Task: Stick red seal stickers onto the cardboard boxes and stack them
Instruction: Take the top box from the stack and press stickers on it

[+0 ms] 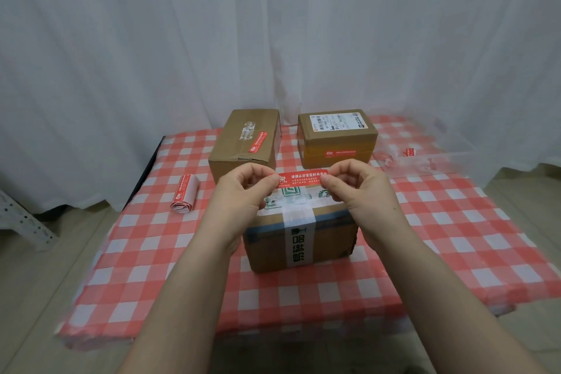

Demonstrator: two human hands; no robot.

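Note:
A red seal sticker [303,178] with white print is stretched flat between my left hand [243,191] and my right hand [361,188], each pinching one end. It hovers just above the top of the near cardboard box [331,240], which is wrapped in white tape with green print. Two more cardboard boxes stand behind: the left one [243,146] has a red sticker on its top, the right one [337,138] carries a shipping label and a red sticker on its front.
A roll of red stickers [184,194] lies on the red-and-white checked tablecloth [455,237] at the left. Peeled clear backing with a red scrap [409,152] lies at the back right. White curtains hang behind the table.

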